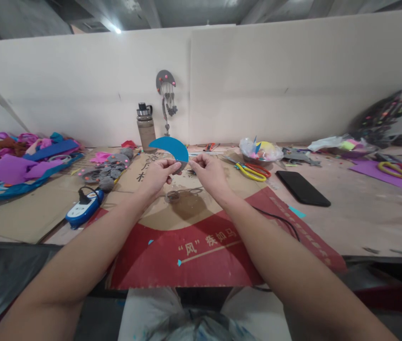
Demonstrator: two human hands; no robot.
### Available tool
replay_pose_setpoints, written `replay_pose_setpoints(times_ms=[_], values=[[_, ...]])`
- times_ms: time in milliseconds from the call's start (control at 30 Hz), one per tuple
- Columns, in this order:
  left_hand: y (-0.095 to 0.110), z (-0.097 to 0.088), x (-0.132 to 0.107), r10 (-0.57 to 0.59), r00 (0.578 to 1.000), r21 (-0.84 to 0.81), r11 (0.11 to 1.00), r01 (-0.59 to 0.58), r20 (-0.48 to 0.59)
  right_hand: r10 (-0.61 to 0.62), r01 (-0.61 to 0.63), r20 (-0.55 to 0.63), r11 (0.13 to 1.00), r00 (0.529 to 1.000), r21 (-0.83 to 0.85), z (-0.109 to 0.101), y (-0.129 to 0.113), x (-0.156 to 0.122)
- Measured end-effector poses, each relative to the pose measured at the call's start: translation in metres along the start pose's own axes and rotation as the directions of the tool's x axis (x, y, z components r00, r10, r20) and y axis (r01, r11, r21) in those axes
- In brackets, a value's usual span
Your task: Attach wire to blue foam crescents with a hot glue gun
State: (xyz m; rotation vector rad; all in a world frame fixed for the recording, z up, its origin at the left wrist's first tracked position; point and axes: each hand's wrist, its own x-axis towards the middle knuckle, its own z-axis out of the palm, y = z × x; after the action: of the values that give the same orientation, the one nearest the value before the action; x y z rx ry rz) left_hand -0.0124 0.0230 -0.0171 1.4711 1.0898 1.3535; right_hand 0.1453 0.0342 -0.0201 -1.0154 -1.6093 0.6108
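My left hand [162,174] pinches the lower end of a blue felt crescent [172,146], which is raised above the cardboard. A grey edge shows at its lower tip, by my left fingertips. My right hand [207,171] is beside that same tip, thumb and forefinger pressed together; whatever is between them is too small to make out. Below the hands, a small round coil [173,196] rests on the red and tan cardboard sheet [144,265]. On the wall behind hangs a grey crescent ornament [165,81] with pink dots and dangling pieces.
Yellow-handled scissors [250,172], a black phone [303,188] and a plastic-wrapped bowl [260,151] are on the right. To the left are a blue and white power strip [84,208], grey felt pieces [106,168] and a coloured felt pile [23,161]. A bottle [146,128] stands at the back.
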Motion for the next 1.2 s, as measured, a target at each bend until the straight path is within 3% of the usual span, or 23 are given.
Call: replay_pose_setpoints(times_ms=[367, 533, 733, 1200], values=[[0.004, 0.002, -0.002, 0.0, 0.999, -0.056, 0.998, 0.002, 0.04, 0.056, -0.063, 0.047, 0.981, 0.997, 0.182, 0.003, 0.01, 0.004], [0.0, -0.003, 0.001, 0.032, 0.999, 0.009, 0.999, -0.032, -0.041, 0.007, -0.009, 0.012, 0.99, 1.0, 0.143, 0.004, 0.007, 0.002], [0.002, -0.004, 0.002, 0.045, 0.992, 0.002, 0.999, -0.045, -0.116, -0.037, 0.031, 0.084, 0.997, 0.996, 0.065, 0.007, 0.006, -0.001], [0.004, -0.002, 0.001, 0.005, 1.0, -0.087, 0.996, -0.005, 0.0, 0.034, -0.031, -0.034, 0.996, 0.999, 0.088, -0.003, -0.001, 0.001]])
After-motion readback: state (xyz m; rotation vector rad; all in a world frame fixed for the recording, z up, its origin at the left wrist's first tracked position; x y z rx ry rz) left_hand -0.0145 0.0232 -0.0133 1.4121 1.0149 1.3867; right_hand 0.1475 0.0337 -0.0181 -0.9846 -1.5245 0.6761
